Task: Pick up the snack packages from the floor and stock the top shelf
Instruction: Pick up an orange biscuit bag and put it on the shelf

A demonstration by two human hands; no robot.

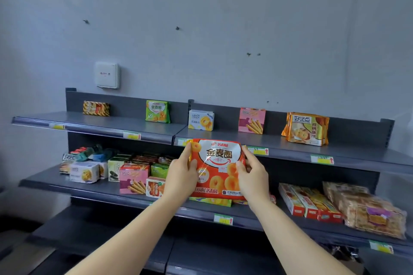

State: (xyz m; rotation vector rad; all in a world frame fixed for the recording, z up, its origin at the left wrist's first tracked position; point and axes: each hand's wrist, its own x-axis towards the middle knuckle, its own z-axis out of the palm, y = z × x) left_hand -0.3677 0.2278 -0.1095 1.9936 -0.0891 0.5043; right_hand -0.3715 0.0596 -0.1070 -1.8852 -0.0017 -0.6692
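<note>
Five packs (307, 128) line top shelf (290, 143) behind orange packet (218, 168).

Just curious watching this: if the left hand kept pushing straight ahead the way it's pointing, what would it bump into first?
Probably the front edge of the top shelf, with its price strip. The left hand grips the orange snack package just below that edge, though depth is hard to judge.

Both hands hold an orange snack package (218, 168) upright before the top shelf (279, 143): left hand (182, 172) on its left edge, right hand (252, 171) on its right. Five packages stand spaced apart along that shelf's back
</note>
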